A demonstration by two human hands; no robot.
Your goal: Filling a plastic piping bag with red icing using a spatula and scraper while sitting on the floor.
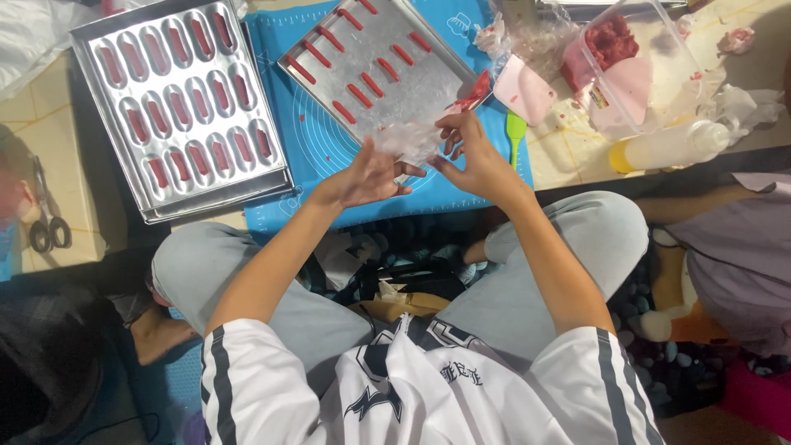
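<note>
Clear, crinkled plastic is what both hands are busy with: a piping bag (416, 136) streaked with red paste, held over the near edge of the blue mat (288, 165), just in front of the flat tray (428, 78); the left hand (367, 177) lies under and against the bag's near end with fingers spread and only loosely curled, while the right hand (471, 152) pinches the plastic from the far side, thumb and fingers closed on it. The bag looks light, limp and probably slick with paste, so it would likely sag or squirt if squeezed in the middle; the twisted upper end seems the safer place to grip, with the other hand steadying near the tip. The flat tray carries short red strips in rows; to the left sits a moulded tray (177, 107) with oval wells, each with a red strip inside. To the right lie a pink scraper (527, 89), a green handle (516, 132), a clear tub (638, 62) of red paste, a squeeze bottle (667, 148) and crumpled wrap; scissors (49, 222) rest far left. The flat tray's near corner crowds the hands; another person's sleeve (741, 239) is at the right edge.
</note>
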